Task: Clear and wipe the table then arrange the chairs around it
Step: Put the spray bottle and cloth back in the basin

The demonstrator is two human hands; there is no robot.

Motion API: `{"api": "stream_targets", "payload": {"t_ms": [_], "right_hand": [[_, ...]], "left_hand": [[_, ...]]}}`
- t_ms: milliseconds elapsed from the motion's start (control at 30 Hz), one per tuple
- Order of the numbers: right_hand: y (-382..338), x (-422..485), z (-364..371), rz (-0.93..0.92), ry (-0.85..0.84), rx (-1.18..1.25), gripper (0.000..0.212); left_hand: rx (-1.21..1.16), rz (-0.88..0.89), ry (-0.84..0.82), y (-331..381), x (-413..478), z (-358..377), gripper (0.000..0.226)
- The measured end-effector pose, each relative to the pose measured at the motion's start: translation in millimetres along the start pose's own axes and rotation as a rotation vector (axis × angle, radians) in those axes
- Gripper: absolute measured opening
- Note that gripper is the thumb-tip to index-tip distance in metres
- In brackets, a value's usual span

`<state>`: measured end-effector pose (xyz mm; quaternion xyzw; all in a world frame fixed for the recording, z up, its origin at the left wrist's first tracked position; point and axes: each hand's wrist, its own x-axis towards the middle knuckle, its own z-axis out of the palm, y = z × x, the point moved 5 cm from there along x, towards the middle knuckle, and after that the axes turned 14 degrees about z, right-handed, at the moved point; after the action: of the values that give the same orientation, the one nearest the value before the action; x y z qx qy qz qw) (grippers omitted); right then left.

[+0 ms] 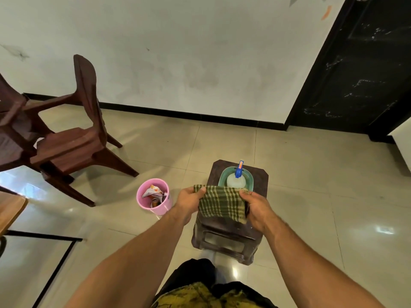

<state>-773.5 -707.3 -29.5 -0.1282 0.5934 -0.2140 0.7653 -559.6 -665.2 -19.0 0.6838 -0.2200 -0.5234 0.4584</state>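
A green checked cloth [221, 203] hangs between my two hands above a dark brown plastic stool [224, 238]. My left hand [190, 202] pinches its upper left corner, and my right hand [255, 211] grips its right edge. Behind the cloth, a spray bottle [236, 180] with a blue trigger head stands in a teal basin [249, 182] on the stool. Brown plastic chairs [73, 143] stand at the left. A corner of the wooden table [11, 210] with its black metal frame shows at the left edge.
A pink bin [163, 206] holding wrappers and rubbish sits on the tiled floor just left of the stool. A white wall with a black skirting runs across the back, and a black door [355, 70] fills the right.
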Motion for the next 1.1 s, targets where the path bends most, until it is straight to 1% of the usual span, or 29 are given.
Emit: {"api": "stream_targets", "payload": {"t_ms": [100, 167, 233, 267, 300, 333, 433, 500, 567, 633, 700, 733, 800, 867, 933, 1000, 1100], "right_hand": [[-3, -2, -7, -0.054, 0.067, -0.001, 0.018], [-5, -1, -12, -0.091, 0.132, -0.078, 0.022], [-7, 1, -17, -0.131, 0.177, -0.152, 0.042], [-8, 2, -20, -0.152, 0.184, -0.183, 0.053], [-10, 3, -22, -0.175, 0.184, -0.232, 0.06], [-12, 2, -23, -0.203, 0.19, -0.309, 0.059], [-19, -1, -25, -0.306, 0.262, -0.62, 0.043], [-22, -4, -25, -0.39, 0.339, -0.799, 0.041], [-22, -10, -22, -0.454, 0.443, -0.979, 0.032], [-23, -17, -18, -0.483, 0.546, -1.106, 0.019], [-25, -20, -16, -0.507, 0.597, -1.16, 0.012], [-25, -19, -17, -0.528, 0.593, -1.159, 0.012], [-28, -15, -22, -0.548, 0.484, -1.057, 0.013], [-32, -14, -27, -0.455, 0.32, -0.861, 0.012], [-35, -16, -28, -0.34, 0.225, -0.707, 0.012], [-35, -17, -27, -0.24, 0.205, -0.59, 0.012], [-24, -12, -24, -0.064, 0.201, -0.413, 0.008]], "left_hand": [[0.034, 0.049, 0.019, -1, 4, -5, 0.034], [0.09, 0.094, 0.012, 3, 0, -4, 0.041], [0.132, 0.136, -0.023, 6, -1, -1, 0.051], [0.157, 0.162, -0.05, 9, -2, 1, 0.054], [0.207, 0.191, -0.078, 12, -4, 3, 0.055], [0.278, 0.224, -0.1, 14, -4, 6, 0.052], [0.51, 0.293, -0.134, 19, -4, 10, 0.045], [0.621, 0.32, -0.131, 22, -6, 13, 0.043], [0.716, 0.354, -0.095, 28, -8, 17, 0.034], [0.815, 0.398, -0.06, 33, -9, 22, 0.022], [0.873, 0.43, -0.043, 35, -9, 24, 0.017], [0.878, 0.445, -0.046, 34, -7, 24, 0.016], [0.82, 0.467, -0.111, 34, -2, 23, 0.013], [0.636, 0.397, -0.196, 34, 3, 21, 0.01], [0.482, 0.315, -0.272, 38, 4, 22, 0.008], [0.448, 0.329, -0.27, 42, 10, 25, 0.014], [0.47, 0.328, -0.193, 35, 20, 27, 0.019]]}}
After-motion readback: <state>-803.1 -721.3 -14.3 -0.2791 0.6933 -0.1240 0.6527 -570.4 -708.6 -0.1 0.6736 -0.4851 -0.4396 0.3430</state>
